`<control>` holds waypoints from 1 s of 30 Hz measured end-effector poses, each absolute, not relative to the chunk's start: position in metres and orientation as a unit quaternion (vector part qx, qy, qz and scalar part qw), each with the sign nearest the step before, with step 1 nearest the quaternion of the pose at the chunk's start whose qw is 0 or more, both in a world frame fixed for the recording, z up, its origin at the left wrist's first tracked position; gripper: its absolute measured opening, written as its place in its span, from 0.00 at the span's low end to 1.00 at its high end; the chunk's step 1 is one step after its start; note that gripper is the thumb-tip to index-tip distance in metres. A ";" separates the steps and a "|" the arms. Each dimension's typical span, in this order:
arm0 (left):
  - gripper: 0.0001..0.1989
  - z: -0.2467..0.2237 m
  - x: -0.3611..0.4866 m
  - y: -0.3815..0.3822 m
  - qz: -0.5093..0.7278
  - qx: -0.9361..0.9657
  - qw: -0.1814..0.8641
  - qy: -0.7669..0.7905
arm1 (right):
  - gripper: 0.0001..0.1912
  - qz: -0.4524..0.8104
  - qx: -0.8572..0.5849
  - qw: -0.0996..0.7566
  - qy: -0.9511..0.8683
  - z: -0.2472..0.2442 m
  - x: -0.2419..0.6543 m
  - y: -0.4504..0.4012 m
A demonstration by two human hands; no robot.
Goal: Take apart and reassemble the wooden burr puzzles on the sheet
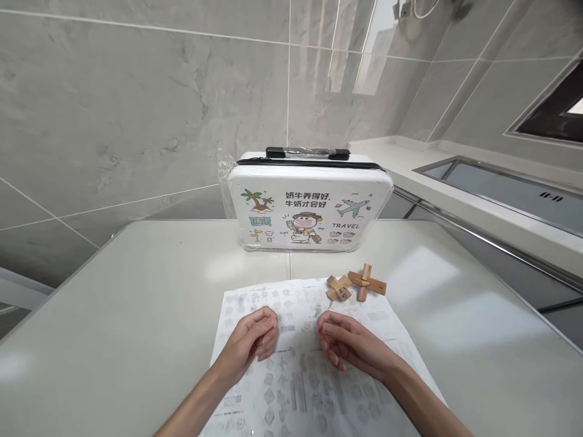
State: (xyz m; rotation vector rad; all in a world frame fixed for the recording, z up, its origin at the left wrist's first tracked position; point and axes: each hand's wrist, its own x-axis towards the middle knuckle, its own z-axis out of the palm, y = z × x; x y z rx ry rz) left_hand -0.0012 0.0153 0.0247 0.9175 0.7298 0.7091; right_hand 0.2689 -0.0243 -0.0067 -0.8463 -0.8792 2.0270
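Note:
Both of my hands rest over a large printed sheet [291, 388] that lies on the table. My left hand [255, 335] is loosely closed, fingers curled inward, and nothing shows in it. Across a gap, my right hand [348, 341] is also curled, its thumb over the bent fingers, with nothing visible inside. Beyond the right hand, at the sheet's upper right corner, sit two wooden interlocking puzzles. The smaller wooden puzzle [339, 288] is a compact cross with dark marks on it. Beside it, the larger wooden puzzle [367, 283] has longer crossed bars.
A white cartoon-printed case [310, 206] in clear plastic wrap stands upright at the back of the table [136, 309]. Grey wall tiles rise behind it. On the right is a white counter [501, 206] with a dark inset panel.

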 end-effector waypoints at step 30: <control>0.23 0.023 -0.005 0.026 0.360 0.349 0.802 0.326 | 0.15 0.811 -0.301 0.385 -0.322 -0.006 0.271 -0.024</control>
